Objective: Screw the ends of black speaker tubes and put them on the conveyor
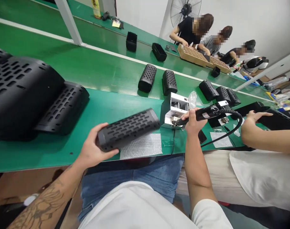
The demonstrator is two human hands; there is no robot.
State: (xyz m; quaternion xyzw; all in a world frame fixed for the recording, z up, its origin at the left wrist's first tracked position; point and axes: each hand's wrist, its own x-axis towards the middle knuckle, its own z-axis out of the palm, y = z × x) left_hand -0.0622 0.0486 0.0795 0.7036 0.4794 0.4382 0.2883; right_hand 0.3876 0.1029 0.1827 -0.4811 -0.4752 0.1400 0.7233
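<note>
My left hand [94, 148] grips one end of a black slotted plastic housing [129, 128], tilted above a sheet of bubble wrap [142, 147] at the bench edge. In my right hand [192, 122] is a black corded electric screwdriver [204, 114], its tip pointing left at the front of a white-and-black screw feeder [174, 109]. Whether the tip touches a screw there I cannot tell. The cord [239, 122] loops down on the right.
Large black slotted housings [23, 92] are stacked at left. Several similar housings [170, 82] stand on the green conveyor [106, 73]. At right a co-worker's hand [252, 124] holds a black part. A phone [202, 136] lies between us. People sit across the line beside cardboard trays [194, 57].
</note>
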